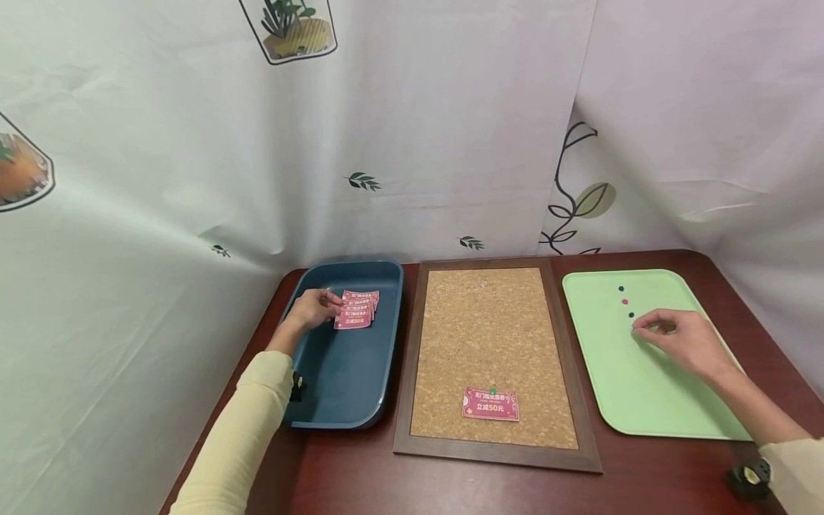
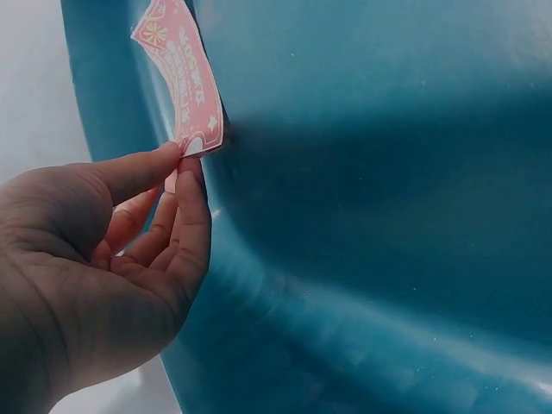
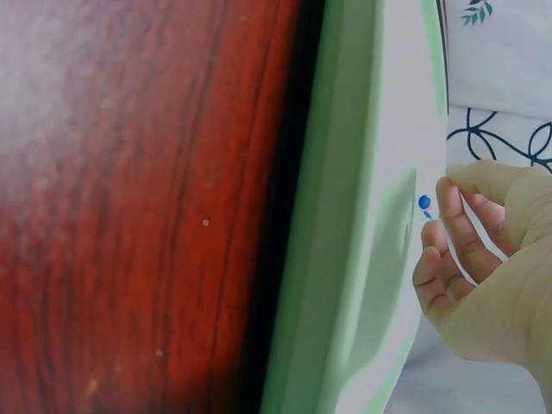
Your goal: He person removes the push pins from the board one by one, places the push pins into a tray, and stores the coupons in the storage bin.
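In the blue tray (image 1: 344,400), several pink coupons (image 1: 356,315) lie overlapping. At their left edge my left hand (image 1: 313,309) pinches a coupon (image 2: 191,86) between thumb and index finger; the left wrist view shows it bending upward from the fingertips. Over the green tray (image 1: 650,400), my right hand (image 1: 689,342) has thumb and index fingertips together on a tiny pushpin, mostly hidden by them. Just beyond those tips is a row of pushpins: a dark blue pushpin (image 1: 631,315), a red pushpin (image 1: 624,302) and another dark blue pushpin (image 1: 621,289).
Between the trays lies a cork board (image 1: 486,343) with a brown wooden frame. Near its front edge a coupon (image 1: 491,408) is fixed by a green pushpin (image 1: 492,391). The dark red table (image 1: 450,490) meets a white patterned curtain (image 1: 438,129) at the back and sides.
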